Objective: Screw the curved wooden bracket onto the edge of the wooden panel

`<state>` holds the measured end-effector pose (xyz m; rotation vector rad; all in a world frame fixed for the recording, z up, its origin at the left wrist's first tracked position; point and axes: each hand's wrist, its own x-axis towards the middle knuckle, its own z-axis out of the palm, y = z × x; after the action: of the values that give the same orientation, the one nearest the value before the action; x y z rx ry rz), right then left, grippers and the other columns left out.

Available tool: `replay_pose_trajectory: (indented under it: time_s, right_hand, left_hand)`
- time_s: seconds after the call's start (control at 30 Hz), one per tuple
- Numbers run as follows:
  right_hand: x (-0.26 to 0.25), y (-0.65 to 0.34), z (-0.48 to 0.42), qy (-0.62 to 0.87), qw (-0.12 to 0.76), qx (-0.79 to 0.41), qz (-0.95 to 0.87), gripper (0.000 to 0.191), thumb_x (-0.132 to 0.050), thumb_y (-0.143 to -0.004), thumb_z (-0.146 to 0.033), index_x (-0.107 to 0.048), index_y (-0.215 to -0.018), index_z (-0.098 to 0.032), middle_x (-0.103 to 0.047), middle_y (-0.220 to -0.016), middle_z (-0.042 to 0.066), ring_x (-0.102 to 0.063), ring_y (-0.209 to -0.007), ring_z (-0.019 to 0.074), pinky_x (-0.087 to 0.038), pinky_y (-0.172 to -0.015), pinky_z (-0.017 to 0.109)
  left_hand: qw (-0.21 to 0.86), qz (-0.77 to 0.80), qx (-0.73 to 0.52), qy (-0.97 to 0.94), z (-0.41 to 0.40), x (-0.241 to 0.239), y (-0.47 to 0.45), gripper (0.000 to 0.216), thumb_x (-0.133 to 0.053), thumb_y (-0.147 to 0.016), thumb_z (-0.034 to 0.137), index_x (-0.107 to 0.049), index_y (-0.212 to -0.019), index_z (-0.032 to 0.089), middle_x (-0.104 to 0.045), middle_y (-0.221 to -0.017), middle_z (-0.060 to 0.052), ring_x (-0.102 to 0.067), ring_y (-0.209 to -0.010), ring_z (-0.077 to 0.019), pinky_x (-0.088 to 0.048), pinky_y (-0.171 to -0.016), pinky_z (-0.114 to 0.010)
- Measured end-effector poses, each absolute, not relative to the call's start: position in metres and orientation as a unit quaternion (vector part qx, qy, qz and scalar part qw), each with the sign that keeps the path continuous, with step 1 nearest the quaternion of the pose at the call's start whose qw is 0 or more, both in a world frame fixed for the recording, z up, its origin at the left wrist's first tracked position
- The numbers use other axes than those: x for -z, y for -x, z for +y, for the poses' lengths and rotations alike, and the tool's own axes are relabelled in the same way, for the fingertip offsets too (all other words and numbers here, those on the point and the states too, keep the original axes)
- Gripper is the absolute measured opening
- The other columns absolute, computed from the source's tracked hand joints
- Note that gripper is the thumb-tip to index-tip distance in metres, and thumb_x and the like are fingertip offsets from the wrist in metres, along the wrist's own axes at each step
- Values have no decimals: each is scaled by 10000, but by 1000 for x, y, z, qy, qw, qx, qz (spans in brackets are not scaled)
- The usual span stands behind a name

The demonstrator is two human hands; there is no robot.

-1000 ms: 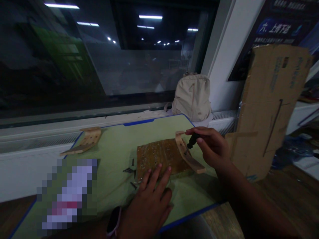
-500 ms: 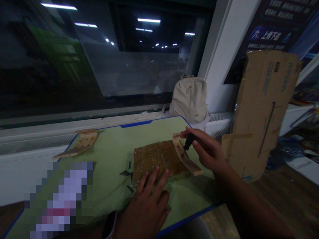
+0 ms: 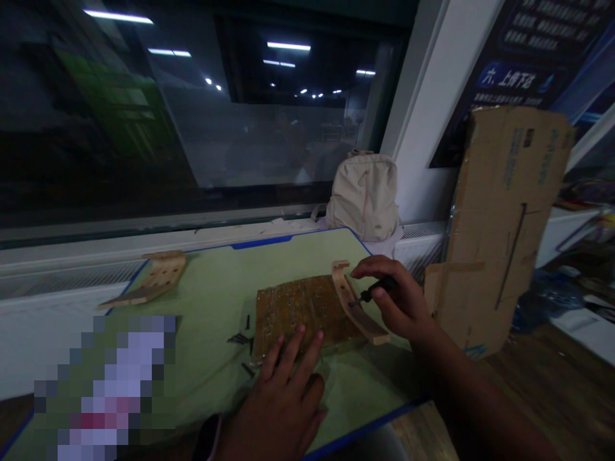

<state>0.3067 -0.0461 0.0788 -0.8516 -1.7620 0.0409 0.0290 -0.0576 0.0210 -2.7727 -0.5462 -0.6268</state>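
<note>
My left hand (image 3: 283, 390) lies with fingers spread on the near edge of a brown, pitted board (image 3: 302, 310). In my right hand (image 3: 401, 298) is a black-handled screwdriver (image 3: 369, 294), tilted well over, its shaft pointing left. Its tip is at a curved wooden piece with holes (image 3: 353, 301), which lies along the board's right end. Whether the tip sits in a hole or on a screw is too small to tell. Several dark screws (image 3: 237, 338) are scattered just left of the board.
A second curved wooden piece (image 3: 161, 275) rests at the table's far left corner. The pale green table (image 3: 216, 275) has a blue edge. A beige backpack (image 3: 365, 195) stands by the window behind it. Tall cardboard (image 3: 504, 237) leans on the right. The lower left is blurred out.
My right hand has moved slightly right and down, tipping the screwdriver from steep to nearly flat. My left hand stays on the board. The view has shifted slightly.
</note>
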Motion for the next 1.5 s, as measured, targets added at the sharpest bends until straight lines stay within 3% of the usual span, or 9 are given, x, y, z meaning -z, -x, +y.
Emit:
replay_pose_trajectory:
  time_s: [0.13, 0.3, 0.5, 0.8, 0.9, 1.1, 1.27, 1.4, 1.5]
  right_hand:
    - [-79, -300, -46, 356, 574, -82, -732, 189, -484, -1052, -433, -534, -1133, -270, -735, -1053, 83, -724, -1014, 233, -605, -877, 432]
    - [-81, -301, -47, 350, 579, -105, -729, 336, -367, -1061, -547, -540, -1071, -260, -719, -1016, 87, -720, -982, 234, -612, -848, 432]
    - [-84, -305, -47, 362, 584, -63, -723, 195, -553, -1032, -371, -679, -1135, -262, -769, -1056, 80, -746, -1029, 226, -629, -879, 404]
    - [-67, -311, -40, 493, 635, 86, -588, 268, -810, -844, -326, -697, -1079, -262, -731, -888, 12, -719, -689, 158, -576, -538, 260]
    - [-68, -314, -40, 480, 611, 127, -617, 194, -795, -863, -335, -701, -1010, -251, -728, -827, 10, -720, -677, 164, -587, -582, 278]
    - [-75, -309, -39, 427, 600, -13, -676, 299, -527, -1046, -349, -666, -1298, -267, -803, -1084, 81, -786, -1009, 227, -642, -899, 417]
    - [-74, -308, -34, 412, 659, -115, -619, 221, -705, -955, -379, -704, -1154, -283, -790, -954, 39, -787, -846, 189, -660, -753, 340]
    - [-70, -311, -32, 430, 683, -30, -590, 242, -821, -850, -363, -693, -1034, -271, -695, -834, -2, -693, -692, 146, -607, -615, 277]
    - [-72, -310, -34, 400, 674, 14, -621, 200, -777, -887, -354, -708, -1055, -271, -667, -854, 15, -669, -727, 154, -597, -630, 288]
  left_hand:
    - [135, -188, 222, 947, -58, -21, -30, 349, -723, -900, 559, -625, -983, 234, -472, -1591, -115, -289, -1526, -340, -46, -1258, -462]
    - [128, -186, 219, 949, -57, -20, -31, 357, -760, -867, 554, -627, -960, 236, -471, -1588, -115, -287, -1520, -348, 14, -1264, -460]
    - [126, -182, 226, 949, -55, -16, -30, 359, -773, -859, 549, -640, -966, 233, -479, -1577, -125, -262, -1522, -345, 20, -1268, -454]
    - [117, -182, 225, 950, -57, -20, -30, 324, -746, -895, 517, -641, -965, 219, -478, -1578, -132, -273, -1526, -346, 11, -1265, -460]
    - [119, -184, 221, 950, -57, -17, -29, 330, -726, -911, 536, -631, -977, 226, -463, -1597, -117, -277, -1532, -342, -25, -1257, -460]
    - [134, -186, 207, 951, -57, -15, -27, 330, -644, -972, 547, -628, -1022, 222, -420, -1630, -131, -320, -1520, -369, -171, -1215, -502]
    - [133, -185, 200, 953, -59, -19, -28, 299, -640, -982, 511, -624, -1022, 215, -415, -1629, -147, -337, -1509, -385, -241, -1192, -529]
    - [126, -189, 203, 953, -60, -18, -29, 310, -667, -963, 519, -616, -1016, 218, -413, -1632, -142, -347, -1503, -391, -317, -1162, -552]
    - [127, -183, 204, 953, -59, -16, -30, 323, -675, -954, 532, -620, -1020, 220, -427, -1624, -141, -380, -1487, -385, -361, -1140, -543]
